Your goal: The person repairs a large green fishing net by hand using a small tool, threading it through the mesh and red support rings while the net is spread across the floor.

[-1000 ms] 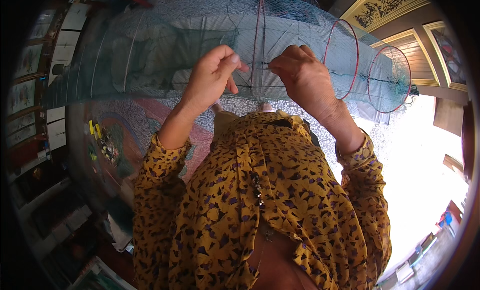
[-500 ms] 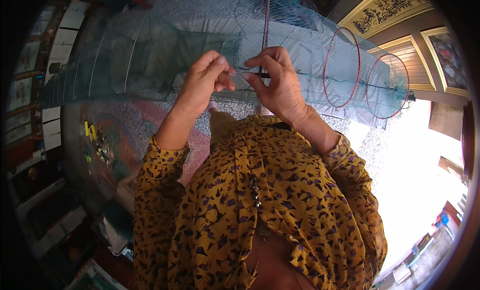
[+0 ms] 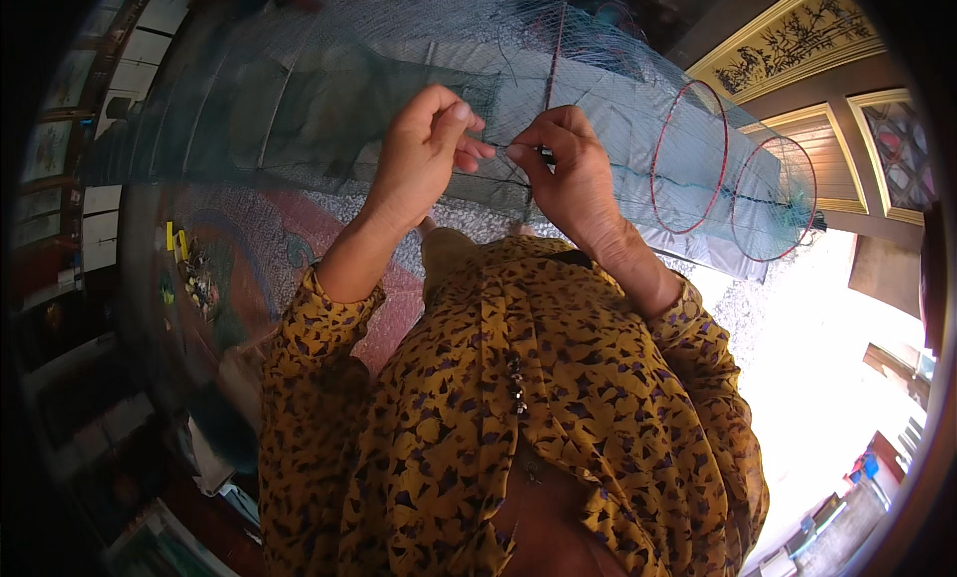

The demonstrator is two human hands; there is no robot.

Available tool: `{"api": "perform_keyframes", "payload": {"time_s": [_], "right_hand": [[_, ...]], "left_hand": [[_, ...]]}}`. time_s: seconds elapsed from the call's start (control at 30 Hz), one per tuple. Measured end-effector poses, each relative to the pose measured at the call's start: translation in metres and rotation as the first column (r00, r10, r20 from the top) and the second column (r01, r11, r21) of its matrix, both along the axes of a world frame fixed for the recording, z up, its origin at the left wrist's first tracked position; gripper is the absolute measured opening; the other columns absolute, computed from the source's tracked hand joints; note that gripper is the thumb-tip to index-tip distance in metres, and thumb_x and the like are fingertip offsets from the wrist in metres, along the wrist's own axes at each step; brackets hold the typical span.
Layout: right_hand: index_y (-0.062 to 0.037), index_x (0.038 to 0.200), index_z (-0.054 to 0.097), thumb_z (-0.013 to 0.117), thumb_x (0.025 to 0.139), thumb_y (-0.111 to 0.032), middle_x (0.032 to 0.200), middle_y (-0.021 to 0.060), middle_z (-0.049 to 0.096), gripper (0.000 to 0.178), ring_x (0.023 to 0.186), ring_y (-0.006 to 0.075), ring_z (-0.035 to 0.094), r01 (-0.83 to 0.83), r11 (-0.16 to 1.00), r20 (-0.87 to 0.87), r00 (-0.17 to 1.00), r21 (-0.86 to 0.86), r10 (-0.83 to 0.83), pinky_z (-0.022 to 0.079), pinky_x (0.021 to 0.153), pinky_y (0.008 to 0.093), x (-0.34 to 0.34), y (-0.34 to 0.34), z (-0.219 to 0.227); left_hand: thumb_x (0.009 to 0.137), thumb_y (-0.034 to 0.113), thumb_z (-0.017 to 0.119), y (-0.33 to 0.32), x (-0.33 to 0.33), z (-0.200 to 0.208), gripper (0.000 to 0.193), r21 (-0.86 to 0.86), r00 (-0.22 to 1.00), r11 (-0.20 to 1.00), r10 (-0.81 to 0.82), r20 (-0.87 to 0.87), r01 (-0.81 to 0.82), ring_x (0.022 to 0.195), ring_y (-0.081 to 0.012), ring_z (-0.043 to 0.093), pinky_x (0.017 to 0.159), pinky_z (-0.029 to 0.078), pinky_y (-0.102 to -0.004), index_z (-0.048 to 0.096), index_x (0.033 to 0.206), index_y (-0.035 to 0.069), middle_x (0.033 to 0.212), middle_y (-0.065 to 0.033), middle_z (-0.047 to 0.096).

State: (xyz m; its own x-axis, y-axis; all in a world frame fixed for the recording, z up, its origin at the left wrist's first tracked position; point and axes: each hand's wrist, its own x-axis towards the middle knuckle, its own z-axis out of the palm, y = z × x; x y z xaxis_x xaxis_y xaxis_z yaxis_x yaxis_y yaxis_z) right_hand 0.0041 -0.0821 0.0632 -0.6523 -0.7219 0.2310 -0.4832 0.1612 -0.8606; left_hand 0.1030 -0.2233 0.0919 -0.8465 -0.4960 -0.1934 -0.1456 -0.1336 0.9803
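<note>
A long green net trap [image 3: 588, 74], its mesh see-through, stretches across in front of me. Both hands are raised over its near side. My right hand [image 3: 573, 183] is closed in a pinch, thumb against forefinger, on a dark cord [image 3: 548, 156] at the mesh. Left of it, a small gap away, is my left hand [image 3: 414, 158], its fingers curled and the thumb bent in. Whatever its fingertips hold, if anything, is too fine to make out. A dark rod [image 3: 556, 59] crosses the net just beyond the right hand.
Two red hoops [image 3: 653, 158] hold the net's right end round. Pale grey sheeting [image 3: 608, 104] lies beneath the mesh. Patterned floor [image 3: 299, 228] shows on the near left, with yellow pieces [image 3: 177, 240] on it. Gold-framed panels [image 3: 797, 39] stand at the far right.
A thin, light, needle-like piece between the hands no longer shows. The left fingertips have lifted slightly and spread a little; the right hand has shifted slightly right and down.
</note>
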Motion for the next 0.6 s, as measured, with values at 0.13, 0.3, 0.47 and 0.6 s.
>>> {"api": "perform_keyframes", "payload": {"time_s": [0.13, 0.3, 0.47, 0.6], "right_hand": [[-0.0049, 0.083, 0.064, 0.068, 0.074, -0.006, 0.090, 0.0111, 0.054, 0.010, 0.083, 0.0285, 0.057, 0.024, 1.000, 0.083, 0.996, 0.000, -0.024, 0.048, 0.071, 0.0350, 0.004, -0.002, -0.002], [-0.0070, 0.083, 0.063, 0.067, 0.074, -0.011, 0.089, 0.0087, 0.056, 0.010, 0.087, 0.0270, 0.055, -0.084, 0.995, -0.160, 0.983, 0.054, 0.091, 0.046, 0.076, 0.0355, -0.001, -0.001, 0.002], [-0.0107, 0.084, 0.065, 0.068, 0.070, -0.016, 0.088, 0.0029, 0.059, 0.015, 0.086, 0.0252, 0.053, -0.056, 0.883, -0.574, 0.740, 0.467, 0.351, 0.046, 0.076, 0.0353, 0.000, -0.007, 0.037], [-0.0083, 0.076, 0.061, 0.069, 0.067, -0.012, 0.078, 0.0025, 0.058, 0.013, 0.083, 0.0243, 0.057, -0.289, 0.949, -0.307, 0.898, 0.129, 0.315, 0.048, 0.071, 0.0364, -0.001, -0.028, 0.026]], "left_hand": [[0.096, 0.014, 0.043, 0.018, 0.015, -0.021, 0.014, 0.419, 0.983, 0.897, 0.074, 0.168, -0.139, 0.072, -0.0120, 0.060, 0.062, 0.049, -0.0227, 0.051, 0.092, 0.003, 0.088, -0.0081, 0.061], [0.095, 0.009, 0.043, 0.024, 0.006, -0.017, 0.011, 0.375, 0.990, 0.924, 0.030, 0.138, -0.080, 0.074, -0.0112, 0.059, 0.059, 0.046, -0.0214, 0.052, 0.093, 0.003, 0.083, -0.0066, 0.061], [0.094, 0.007, 0.043, 0.020, 0.011, -0.019, 0.010, 0.235, 0.986, 0.971, 0.011, 0.169, -0.051, 0.072, -0.0106, 0.059, 0.056, 0.043, -0.0198, 0.053, 0.094, 0.003, 0.078, -0.0053, 0.059], [0.095, 0.009, 0.044, 0.005, 0.019, -0.051, 0.013, 0.368, 0.991, 0.930, -0.035, 0.126, -0.014, 0.081, -0.0118, 0.057, 0.063, 0.046, -0.0237, 0.050, 0.104, 0.003, 0.088, -0.0062, 0.057]]}}
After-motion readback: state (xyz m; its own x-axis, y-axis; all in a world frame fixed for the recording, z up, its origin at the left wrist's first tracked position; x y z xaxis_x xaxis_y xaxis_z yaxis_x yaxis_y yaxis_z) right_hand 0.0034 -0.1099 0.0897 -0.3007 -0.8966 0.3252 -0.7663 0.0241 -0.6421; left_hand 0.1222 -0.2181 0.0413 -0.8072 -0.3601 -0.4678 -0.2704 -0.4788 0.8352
